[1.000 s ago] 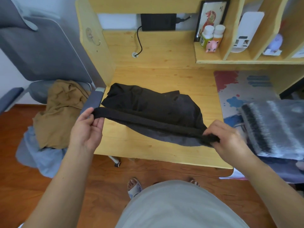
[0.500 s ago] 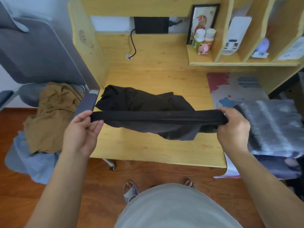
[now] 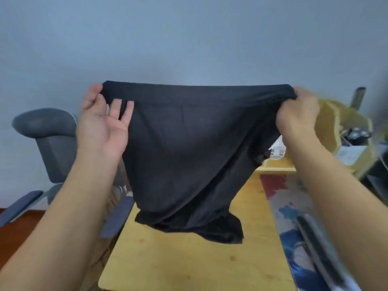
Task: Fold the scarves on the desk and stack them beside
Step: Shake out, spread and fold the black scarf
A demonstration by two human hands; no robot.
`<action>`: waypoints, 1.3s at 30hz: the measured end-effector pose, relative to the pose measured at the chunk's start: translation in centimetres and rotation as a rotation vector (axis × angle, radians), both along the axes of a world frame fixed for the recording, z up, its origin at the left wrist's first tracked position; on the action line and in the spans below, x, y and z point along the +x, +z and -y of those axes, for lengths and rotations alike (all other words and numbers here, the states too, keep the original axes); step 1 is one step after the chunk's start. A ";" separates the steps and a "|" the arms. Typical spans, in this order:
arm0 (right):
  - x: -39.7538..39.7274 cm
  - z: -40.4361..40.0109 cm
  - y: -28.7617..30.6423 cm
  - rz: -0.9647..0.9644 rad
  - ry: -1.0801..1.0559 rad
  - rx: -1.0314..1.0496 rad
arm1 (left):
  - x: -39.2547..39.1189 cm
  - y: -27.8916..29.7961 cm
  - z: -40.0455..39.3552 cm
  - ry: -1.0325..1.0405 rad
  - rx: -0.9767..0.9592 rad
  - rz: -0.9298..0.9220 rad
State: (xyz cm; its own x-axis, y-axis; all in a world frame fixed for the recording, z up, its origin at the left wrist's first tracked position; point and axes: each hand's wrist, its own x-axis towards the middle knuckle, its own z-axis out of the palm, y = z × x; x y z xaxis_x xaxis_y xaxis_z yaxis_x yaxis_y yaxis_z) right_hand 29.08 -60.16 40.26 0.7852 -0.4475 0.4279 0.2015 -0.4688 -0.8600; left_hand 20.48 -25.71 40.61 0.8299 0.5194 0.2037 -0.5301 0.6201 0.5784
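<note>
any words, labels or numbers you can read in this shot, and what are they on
None can be read.
White box behind the black scarf: dark marks, too blurred to read.
Pale blue-grey label on an item in the wooden organiser at right: print too small and blurred.
Colourful desk mat on the wooden desk: only splashes of colour, no lettering visible.

Both hands, the left hand (image 3: 102, 124) and the right hand (image 3: 298, 114), are now raised high, lifting the thin black fabric scarf (image 3: 189, 148) off the wooden counter (image 3: 189, 265). It hangs spread between them; only its lower end touches the counter.
</note>
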 end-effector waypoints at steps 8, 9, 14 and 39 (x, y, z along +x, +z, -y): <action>1.9 -1.7 18.8 0.361 0.230 0.194 | -0.6 21.1 0.5 0.156 0.144 0.319; 1.6 -1.8 21.5 0.397 0.202 0.091 | -0.8 23.6 0.4 0.188 0.208 0.305; 2.3 -1.3 29.3 0.074 0.161 -0.571 | -0.5 31.0 -2.0 0.255 0.292 0.002; 3.3 -1.9 24.6 -0.141 -0.029 -0.688 | 6.4 26.1 -2.9 0.253 0.188 -0.104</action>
